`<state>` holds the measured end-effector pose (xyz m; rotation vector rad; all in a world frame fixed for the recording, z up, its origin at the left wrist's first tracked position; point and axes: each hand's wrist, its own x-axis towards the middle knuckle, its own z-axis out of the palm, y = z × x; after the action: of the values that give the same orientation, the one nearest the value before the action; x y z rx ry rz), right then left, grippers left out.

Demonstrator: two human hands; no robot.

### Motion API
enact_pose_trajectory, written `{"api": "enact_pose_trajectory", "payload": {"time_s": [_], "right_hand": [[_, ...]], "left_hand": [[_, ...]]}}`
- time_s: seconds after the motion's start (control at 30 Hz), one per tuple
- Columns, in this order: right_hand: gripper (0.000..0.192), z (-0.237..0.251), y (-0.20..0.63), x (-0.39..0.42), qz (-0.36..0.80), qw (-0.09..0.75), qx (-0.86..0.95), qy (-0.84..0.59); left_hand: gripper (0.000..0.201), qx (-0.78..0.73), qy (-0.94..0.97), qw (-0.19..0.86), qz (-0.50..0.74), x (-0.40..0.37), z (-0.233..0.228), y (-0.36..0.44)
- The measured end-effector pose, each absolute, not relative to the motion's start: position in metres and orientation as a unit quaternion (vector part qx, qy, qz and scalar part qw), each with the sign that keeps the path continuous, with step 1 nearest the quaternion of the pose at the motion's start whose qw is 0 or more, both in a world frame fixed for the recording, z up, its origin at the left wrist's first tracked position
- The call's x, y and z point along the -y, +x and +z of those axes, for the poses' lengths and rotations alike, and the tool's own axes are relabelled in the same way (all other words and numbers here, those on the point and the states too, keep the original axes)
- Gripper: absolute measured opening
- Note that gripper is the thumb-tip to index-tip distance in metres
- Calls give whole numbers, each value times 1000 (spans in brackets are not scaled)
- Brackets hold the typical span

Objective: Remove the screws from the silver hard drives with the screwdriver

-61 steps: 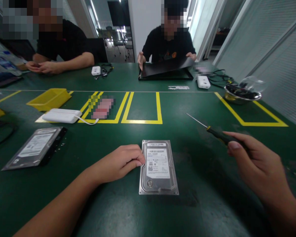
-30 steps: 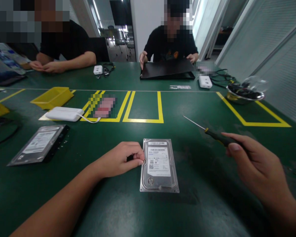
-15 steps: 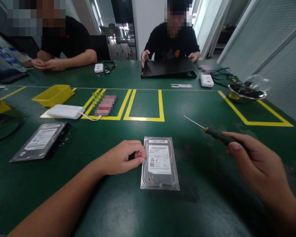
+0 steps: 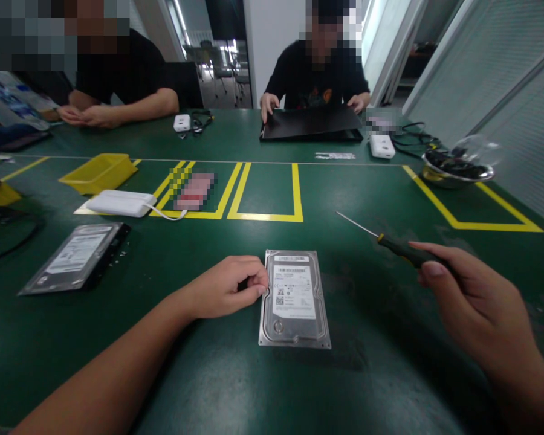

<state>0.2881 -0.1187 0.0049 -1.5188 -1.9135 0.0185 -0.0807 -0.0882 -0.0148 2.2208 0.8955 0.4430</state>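
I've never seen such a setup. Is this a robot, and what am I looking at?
No robot here: these are a person's two bare hands, seen from a camera worn on that person's head, looking forward and down. The right hand grips a screwdriver, held apart from the silver hard drive. The left hand touches that drive's left edge; the drive lies flat on the green table. Off to the left lie a second drive, a white box and a yellow bin; far right is a metal bowl.

A yellow bin [image 4: 96, 175] sits behind a white power bank [image 4: 120, 203].
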Motion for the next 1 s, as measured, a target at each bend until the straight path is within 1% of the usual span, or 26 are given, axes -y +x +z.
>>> {"api": "enact_pose_trajectory", "payload": {"time_s": [1.0], "right_hand": [[34,5,287,121,8,339,739,-582]], "left_hand": [[13,-345,854,357,156,87,-15,-81]]}}
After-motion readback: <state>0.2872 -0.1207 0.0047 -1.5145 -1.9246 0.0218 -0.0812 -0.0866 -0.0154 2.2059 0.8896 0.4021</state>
